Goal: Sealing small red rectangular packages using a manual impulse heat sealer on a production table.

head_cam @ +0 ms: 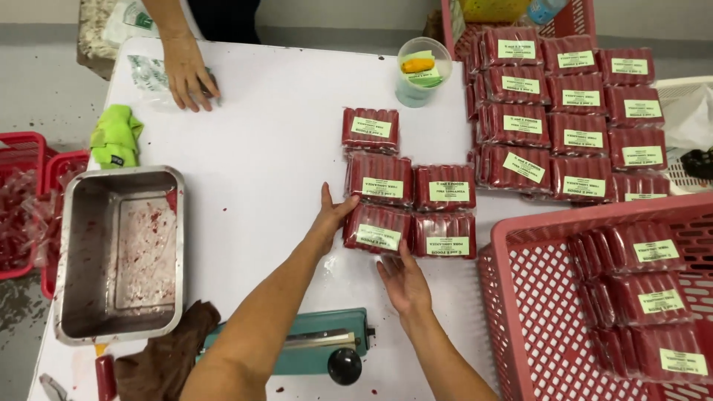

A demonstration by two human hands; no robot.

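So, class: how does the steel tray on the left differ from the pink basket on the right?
The steel tray is solid-walled shiny metal; the pink basket is perforated plastic mesh. The steel tray holds no packs, only red smears; the pink basket holds labelled packs of red sausages. Both are rectangular, open-topped and sit on the white table.

A food-packing workroom, this. Stacks of labelled red sausage packs (564, 119) cover the white table (267, 148), with a heat sealer (312, 345), a steel tray (119, 252) and pink crates (520, 297).
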